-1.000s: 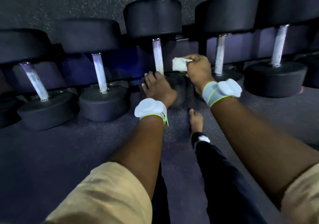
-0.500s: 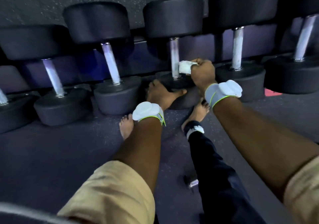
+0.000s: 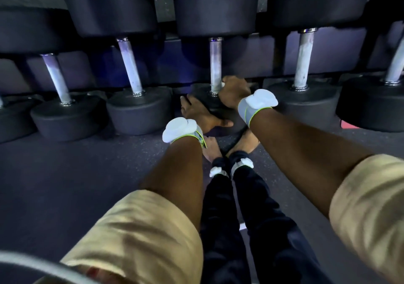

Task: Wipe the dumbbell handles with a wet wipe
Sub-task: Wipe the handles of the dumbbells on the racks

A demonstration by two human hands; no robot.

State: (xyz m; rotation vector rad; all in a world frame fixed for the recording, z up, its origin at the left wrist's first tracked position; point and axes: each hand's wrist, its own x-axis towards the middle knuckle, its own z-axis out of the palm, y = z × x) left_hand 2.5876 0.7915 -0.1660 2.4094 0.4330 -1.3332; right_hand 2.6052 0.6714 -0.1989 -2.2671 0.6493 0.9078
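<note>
Right hand (image 3: 235, 91), gripping wipe (image 3: 222, 84), slid down handle (image 3: 215, 65); left hand (image 3: 196, 114) on weight (image 3: 202, 92)

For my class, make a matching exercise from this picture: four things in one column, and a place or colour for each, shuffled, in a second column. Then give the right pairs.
Column one
1. left hand
2. right hand
3. wrist band
4. sleeve

Column two
A. tan
B. holds the wet wipe at the foot of the dumbbell handle
C. white, green-edged
D. rests on the lower weight head

Pairs: 1-D, 2-B, 3-C, 4-A
</note>
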